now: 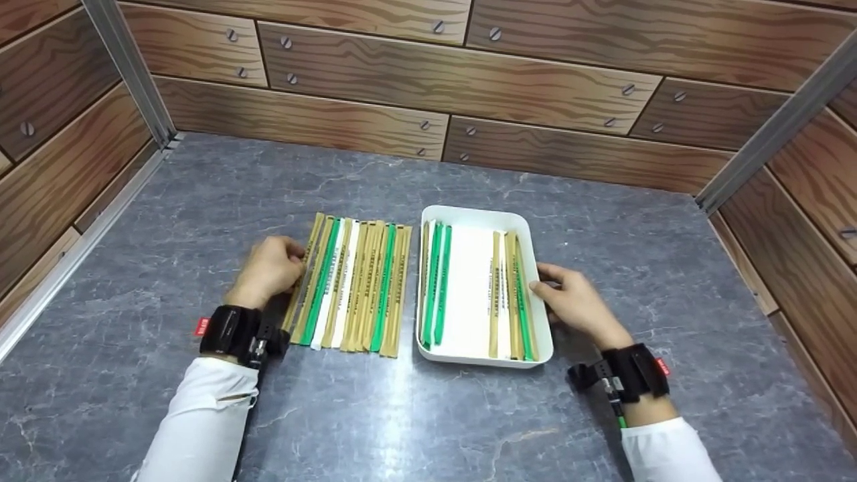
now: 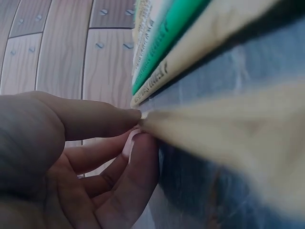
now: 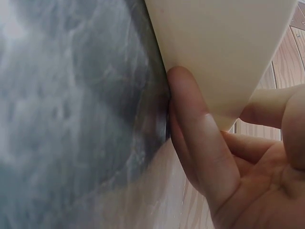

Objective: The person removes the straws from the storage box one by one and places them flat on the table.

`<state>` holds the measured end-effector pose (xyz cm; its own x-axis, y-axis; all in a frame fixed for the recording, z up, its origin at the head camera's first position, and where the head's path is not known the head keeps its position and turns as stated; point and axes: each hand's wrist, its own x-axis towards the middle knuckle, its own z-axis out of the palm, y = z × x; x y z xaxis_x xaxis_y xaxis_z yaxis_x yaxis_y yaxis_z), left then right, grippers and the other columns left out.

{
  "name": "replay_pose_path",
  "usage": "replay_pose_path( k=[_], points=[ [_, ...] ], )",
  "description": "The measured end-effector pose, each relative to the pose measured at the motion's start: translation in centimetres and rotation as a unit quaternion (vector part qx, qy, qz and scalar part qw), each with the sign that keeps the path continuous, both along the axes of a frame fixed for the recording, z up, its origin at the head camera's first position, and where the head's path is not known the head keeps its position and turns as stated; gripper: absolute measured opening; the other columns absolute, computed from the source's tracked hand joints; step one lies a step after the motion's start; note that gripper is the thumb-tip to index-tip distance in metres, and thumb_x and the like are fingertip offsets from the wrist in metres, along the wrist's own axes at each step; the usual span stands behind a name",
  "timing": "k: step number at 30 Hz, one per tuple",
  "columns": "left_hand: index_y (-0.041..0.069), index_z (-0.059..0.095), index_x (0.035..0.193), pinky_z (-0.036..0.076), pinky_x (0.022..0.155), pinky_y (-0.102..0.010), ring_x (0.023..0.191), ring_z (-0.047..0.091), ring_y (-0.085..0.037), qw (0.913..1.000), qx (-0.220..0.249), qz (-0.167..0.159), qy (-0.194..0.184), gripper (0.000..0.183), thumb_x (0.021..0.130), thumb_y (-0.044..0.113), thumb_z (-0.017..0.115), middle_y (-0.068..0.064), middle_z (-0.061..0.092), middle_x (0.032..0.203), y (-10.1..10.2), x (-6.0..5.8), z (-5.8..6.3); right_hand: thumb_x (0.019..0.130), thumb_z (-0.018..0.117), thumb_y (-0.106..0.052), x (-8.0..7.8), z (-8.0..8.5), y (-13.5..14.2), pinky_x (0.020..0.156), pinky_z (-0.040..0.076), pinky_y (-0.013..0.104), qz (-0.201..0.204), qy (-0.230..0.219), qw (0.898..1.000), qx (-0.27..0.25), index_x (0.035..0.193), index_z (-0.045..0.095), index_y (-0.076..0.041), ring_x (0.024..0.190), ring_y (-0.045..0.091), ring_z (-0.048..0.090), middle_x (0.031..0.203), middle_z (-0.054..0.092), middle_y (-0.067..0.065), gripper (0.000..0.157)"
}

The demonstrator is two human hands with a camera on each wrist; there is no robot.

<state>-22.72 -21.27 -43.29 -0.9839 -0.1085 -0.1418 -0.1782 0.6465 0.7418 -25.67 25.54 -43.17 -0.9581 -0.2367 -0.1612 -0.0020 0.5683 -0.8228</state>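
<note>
My left hand [image 1: 268, 268] is at the left end of a row of slim paper-wrapped sticks [image 1: 361, 288] in tan, green and white. Thumb and finger pinch the outermost tan paper-wrapped stick [image 2: 214, 129], blurred close to the left wrist camera. On the right, my right hand [image 1: 576, 298] holds the side of a white tray [image 1: 479, 356], its thumb at the rim and fingers against the outer wall [image 3: 219, 47]. Inside the tray, green and tan sticks [image 1: 438, 284] lie along the left wall. Tan, white and green ones [image 1: 512, 294] line the right.
A grey marbled tabletop [image 1: 335, 422] carries the row and the tray, with a narrow gap between them. Wood-patterned panels [image 1: 402, 73] enclose the back and both sides, joined by metal corner posts [image 1: 127, 73].
</note>
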Motion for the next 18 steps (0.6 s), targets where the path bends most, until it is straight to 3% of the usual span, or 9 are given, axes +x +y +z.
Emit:
replay_pose_path(
  k=[5,18],
  points=[
    [-0.009,0.064,0.129,0.056,0.089,-0.045,0.103,0.065,-0.039,0.9996,-0.028,-0.004,0.001,0.041,0.091,0.005,0.056,-0.028,0.068,0.121,0.16,0.07,0.09,0.106,0.056,-0.015,0.01,0.12,-0.11,0.07,0.064,0.034,-0.001,0.002,1.0,0.002,0.156,0.037,0.007,0.094,0.023,0.072,0.143,0.055,0.031,0.058],
    [-0.01,0.064,0.127,0.06,0.081,-0.041,0.1,0.066,-0.039,0.9995,-0.028,-0.016,-0.002,0.041,0.091,0.001,0.05,-0.03,0.068,0.119,0.62,0.17,0.11,0.106,0.054,-0.014,0.14,0.12,-0.11,0.069,0.064,0.034,0.004,-0.002,1.0,-0.014,0.156,0.036,0.008,0.094,0.023,0.072,0.142,0.055,0.032,0.057]
  ],
)
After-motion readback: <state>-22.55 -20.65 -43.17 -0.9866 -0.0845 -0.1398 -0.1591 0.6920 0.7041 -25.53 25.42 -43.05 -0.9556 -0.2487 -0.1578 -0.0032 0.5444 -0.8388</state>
